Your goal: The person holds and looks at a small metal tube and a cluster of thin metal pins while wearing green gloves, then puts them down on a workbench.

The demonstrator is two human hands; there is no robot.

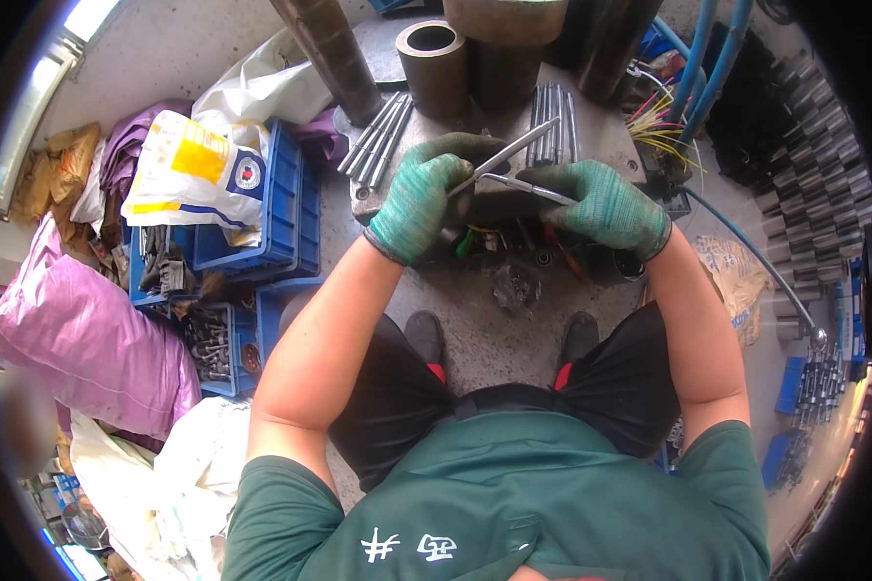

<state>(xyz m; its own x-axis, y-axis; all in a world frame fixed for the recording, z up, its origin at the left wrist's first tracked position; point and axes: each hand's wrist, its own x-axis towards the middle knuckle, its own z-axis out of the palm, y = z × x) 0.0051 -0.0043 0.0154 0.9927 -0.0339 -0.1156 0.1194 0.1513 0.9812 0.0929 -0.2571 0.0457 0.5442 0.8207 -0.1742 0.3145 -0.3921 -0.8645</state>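
Both my hands wear green knitted gloves with dark palms and meet over the front edge of a metal machine bed (363, 198). My left hand (419, 203) is closed on a slim steel rod (513, 148) that slants up to the right. Closed round another steel rod (528, 187), my right hand (606, 205) points it left, its tip close to the first rod. Several similar rods (376, 140) lie side by side beyond my left hand. Another row of rods (550, 126) lies beyond my right hand. My fingertips are partly hidden.
A hollow steel cylinder (432, 73) and thick posts (329, 53) stand at the bed's back. Blue crates (295, 198), a white-yellow bag (199, 174) and a purple sack (92, 334) crowd the left. On the right are blue hoses (717, 73), loose wires (661, 131) and stacked metal parts (799, 165).
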